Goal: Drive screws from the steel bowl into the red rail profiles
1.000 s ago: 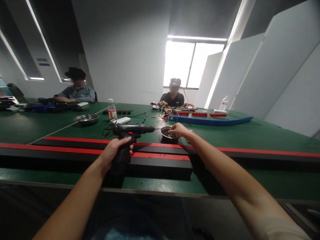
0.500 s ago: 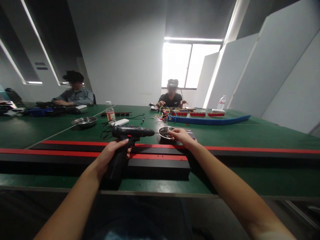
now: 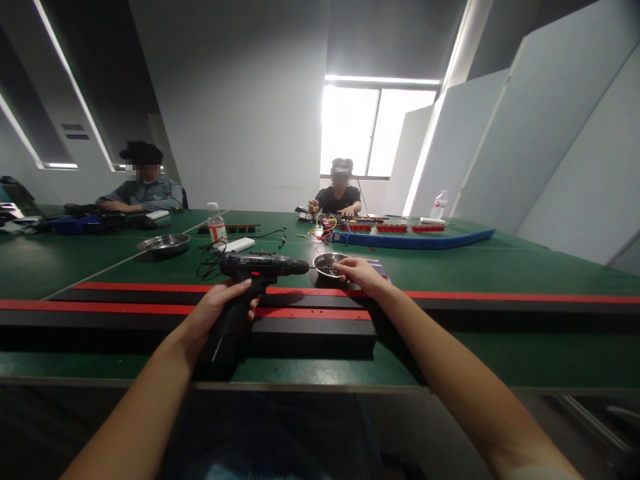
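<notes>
My left hand (image 3: pixel 223 303) is wrapped round the grip of a black cordless drill (image 3: pixel 263 265), whose thin bit points right. At the tip of that bit, my right hand (image 3: pixel 356 272) is pinched closed; whatever sits between the fingertips is too small to make out. Just behind the fingers stands a small metal bowl (image 3: pixel 320 257) with dark bits inside. Below the drill lie long black bars with red top faces; the nearer bar (image 3: pixel 310 330) has small holes near its right end, and the farther bar (image 3: pixel 475 298) runs on to the right.
A second metal bowl (image 3: pixel 164 245) and a bottle (image 3: pixel 217 223) stand at the left. A long blue strip (image 3: pixel 415 239), coloured wires (image 3: pixel 327 230) and red parts (image 3: pixel 391 228) lie farther back. Two people sit across the green table (image 3: pixel 500 267).
The whole view has shifted slightly. The drill's rear and grip have moved a little left, with the bit still at my right fingertips. The person opposite has lowered a hand.
</notes>
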{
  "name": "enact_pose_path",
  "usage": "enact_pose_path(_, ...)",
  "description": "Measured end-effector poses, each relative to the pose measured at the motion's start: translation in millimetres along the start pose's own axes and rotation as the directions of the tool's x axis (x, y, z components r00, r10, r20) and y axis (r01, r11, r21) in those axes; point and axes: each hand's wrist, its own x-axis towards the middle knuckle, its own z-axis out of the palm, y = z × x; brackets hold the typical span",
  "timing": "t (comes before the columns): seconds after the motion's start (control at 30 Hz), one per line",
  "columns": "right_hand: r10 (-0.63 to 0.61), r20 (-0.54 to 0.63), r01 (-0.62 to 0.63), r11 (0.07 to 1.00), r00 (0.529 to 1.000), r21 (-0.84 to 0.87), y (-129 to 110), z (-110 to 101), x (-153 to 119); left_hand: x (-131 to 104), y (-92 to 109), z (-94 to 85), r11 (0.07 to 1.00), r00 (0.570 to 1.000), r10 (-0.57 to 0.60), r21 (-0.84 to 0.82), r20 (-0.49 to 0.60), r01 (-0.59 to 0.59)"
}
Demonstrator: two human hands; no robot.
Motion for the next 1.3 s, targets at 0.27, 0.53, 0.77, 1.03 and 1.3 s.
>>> enact_pose_path(0.27,-0.025,0.040,0.019,0.990,0.999,0.143,-0.7,0.9,-4.9,-3.2,0.0,-3.4,0.999,1.000,0.001,-0.052,0.019,0.000)
enact_pose_path(0.53,0.016,0.130,-0.081,0.856,0.991,0.511,-13.5,14.1,-14.9,-4.4,-3.4,-8.8,0.998,0.998,-0.057,-0.033,0.014,0.057)
enact_pose_path(0.77,-0.033,0.116,-0.051,0.758,0.993,0.651,-17.3,17.4,-18.3,-8.1,-2.1,-6.8,0.993,0.997,-0.071,-0.092,0.002,0.071)
enact_pose_path(1.03,0.004,0.108,-0.064,0.828,0.994,0.557,-23.5,18.6,-23.0,-11.1,-0.7,-3.0,0.993,0.998,-0.059,-0.101,-0.012,0.057)
enact_pose_path(1.3,-0.008,0.113,-0.061,0.805,0.994,0.590,-20.3,18.0,-21.2,-12.4,-0.7,-2.1,0.991,0.996,-0.081,-0.107,-0.028,0.078)
